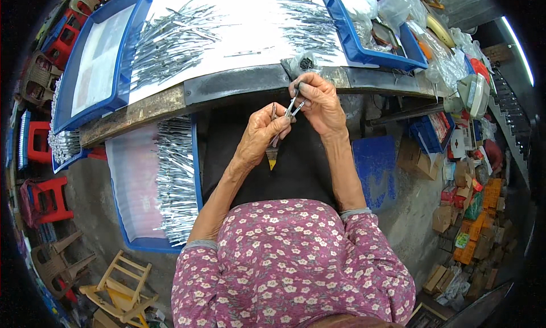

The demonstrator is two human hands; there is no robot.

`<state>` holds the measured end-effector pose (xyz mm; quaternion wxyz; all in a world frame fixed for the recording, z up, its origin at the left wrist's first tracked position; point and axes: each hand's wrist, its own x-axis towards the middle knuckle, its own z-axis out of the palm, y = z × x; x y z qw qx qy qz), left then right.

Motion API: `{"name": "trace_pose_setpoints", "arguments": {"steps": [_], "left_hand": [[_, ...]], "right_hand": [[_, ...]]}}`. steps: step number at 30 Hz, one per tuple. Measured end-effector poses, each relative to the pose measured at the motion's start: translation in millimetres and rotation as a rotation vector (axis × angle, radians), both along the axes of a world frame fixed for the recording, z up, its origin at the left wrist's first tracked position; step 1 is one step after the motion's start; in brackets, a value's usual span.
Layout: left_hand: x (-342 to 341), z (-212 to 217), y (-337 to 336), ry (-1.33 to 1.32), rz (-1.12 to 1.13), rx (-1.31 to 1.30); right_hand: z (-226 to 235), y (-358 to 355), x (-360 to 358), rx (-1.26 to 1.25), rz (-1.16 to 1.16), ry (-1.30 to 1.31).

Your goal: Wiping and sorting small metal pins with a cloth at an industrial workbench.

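In front of my body, just below the bench edge, both hands meet around a slim silver metal piece (292, 107). My left hand (261, 133) is closed, with thumb and fingers pinching the lower part of the piece. A tool with a yellow tip (272, 164) sticks out beneath that hand; its kind is hard to tell. My right hand (323, 103) pinches the upper end, where a small dark part (298, 86) shows between the fingertips. Close beyond the hands, a clear plastic bag of small black parts (307, 62) lies at the bench edge.
On the white-topped bench (244, 21) lie a left pile of thin metal strips (176, 41) and a right pile (310, 29). Blue trays flank them, left (120, 72) and right (387, 59). Below left, a blue-rimmed tray (196, 174) holds more strips. Boxes (418, 157) crowd the right.
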<state>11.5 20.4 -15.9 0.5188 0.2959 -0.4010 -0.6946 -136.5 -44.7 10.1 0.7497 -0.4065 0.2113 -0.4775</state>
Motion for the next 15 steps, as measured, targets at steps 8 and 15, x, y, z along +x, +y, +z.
{"name": "trace_pose_setpoints", "arguments": {"steps": [8,15], "left_hand": [[-1.5,0.8,0.7,-0.005,0.022,-0.014],[-0.8,-1.7,1.5,-0.001,0.013,-0.016]], "right_hand": [[1.3,1.3,0.0,-0.011,-0.011,0.081],[1.3,2.4,-0.9,-0.049,-0.032,0.142]]}}
